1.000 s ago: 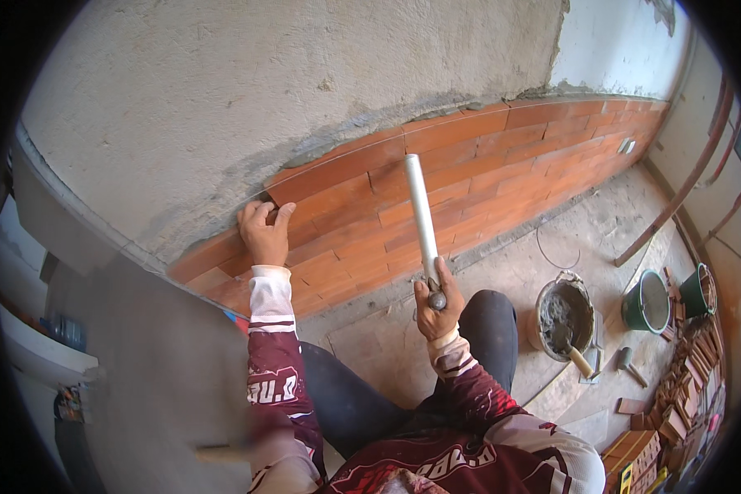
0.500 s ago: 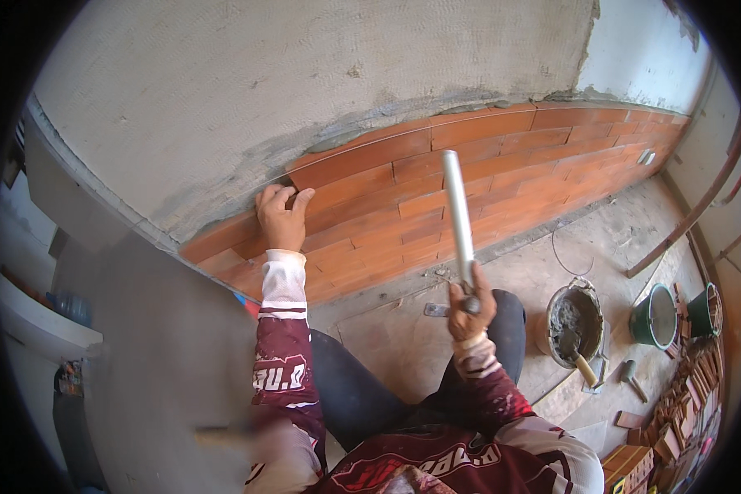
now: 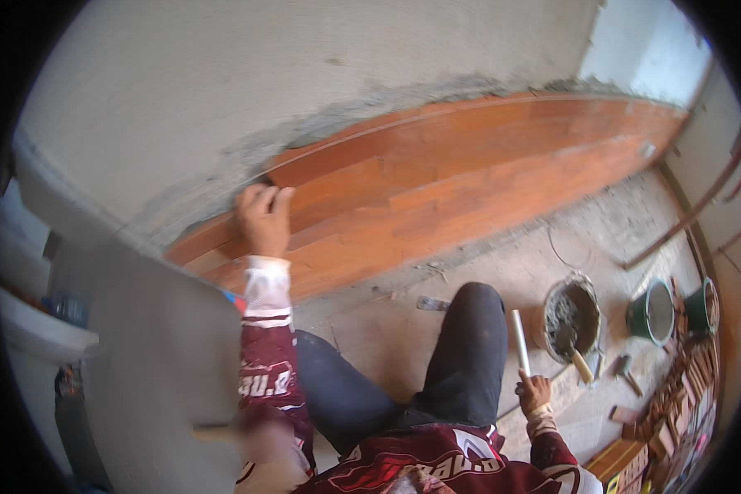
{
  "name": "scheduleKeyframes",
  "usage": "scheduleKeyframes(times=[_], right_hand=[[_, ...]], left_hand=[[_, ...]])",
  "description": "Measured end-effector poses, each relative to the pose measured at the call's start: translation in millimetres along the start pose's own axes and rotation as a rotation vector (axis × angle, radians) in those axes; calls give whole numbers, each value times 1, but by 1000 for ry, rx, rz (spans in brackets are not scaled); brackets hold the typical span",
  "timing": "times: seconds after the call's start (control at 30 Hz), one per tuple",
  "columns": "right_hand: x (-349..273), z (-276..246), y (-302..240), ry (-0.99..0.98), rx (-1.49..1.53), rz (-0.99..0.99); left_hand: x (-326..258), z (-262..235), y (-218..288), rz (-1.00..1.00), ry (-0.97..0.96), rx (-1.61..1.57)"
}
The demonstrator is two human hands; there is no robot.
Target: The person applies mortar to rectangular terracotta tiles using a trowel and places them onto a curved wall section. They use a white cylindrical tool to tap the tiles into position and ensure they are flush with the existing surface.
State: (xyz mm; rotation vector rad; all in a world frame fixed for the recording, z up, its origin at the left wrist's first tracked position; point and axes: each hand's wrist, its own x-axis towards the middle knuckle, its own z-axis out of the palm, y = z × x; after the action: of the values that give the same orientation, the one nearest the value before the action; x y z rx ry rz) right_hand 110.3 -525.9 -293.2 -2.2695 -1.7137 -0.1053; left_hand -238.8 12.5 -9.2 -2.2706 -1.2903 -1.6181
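Observation:
My left hand (image 3: 263, 221) reaches up to the top of the orange brick facing (image 3: 486, 156) on the wall, beside the end of a top-row brick (image 3: 321, 165). Its fingers are bent, with the thumb close to them; anything between the tips is hidden. A thin string (image 3: 370, 129) runs along the top row just above the hand. Low on the right, beyond my knee, my right hand (image 3: 535, 393) is closed around the lower end of a pale silver tube-like tool (image 3: 519, 339), which points upward. The tool's dark lower end is partly covered by the fingers.
Right of my knee stands a mortar bucket (image 3: 570, 321) with a wooden-handled tool in it. Further right are a mallet (image 3: 628, 372), two green buckets (image 3: 652, 313) and piled bricks (image 3: 667, 412). A flat metal piece (image 3: 432, 304) lies by the wall; a pole (image 3: 692, 218) leans at the right.
My right hand has swung down and right with the silver tool, from in front of the wall to beside the mortar bucket. My left hand stays at the top brick row.

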Motion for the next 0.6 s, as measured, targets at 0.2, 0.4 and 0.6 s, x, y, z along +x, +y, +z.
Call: scheduleKeyframes(times=[0.2,0.4,0.6], right_hand=[[-66,43,-12,-629,23,193],[-88,38,-25,-651,-44,263],[-29,-6,1,-65,77,270]], left_hand=[[-7,-12,-18,46,-111,145],[-6,-2,-34,26,-129,219],[-5,-8,-35,-122,-149,165]])
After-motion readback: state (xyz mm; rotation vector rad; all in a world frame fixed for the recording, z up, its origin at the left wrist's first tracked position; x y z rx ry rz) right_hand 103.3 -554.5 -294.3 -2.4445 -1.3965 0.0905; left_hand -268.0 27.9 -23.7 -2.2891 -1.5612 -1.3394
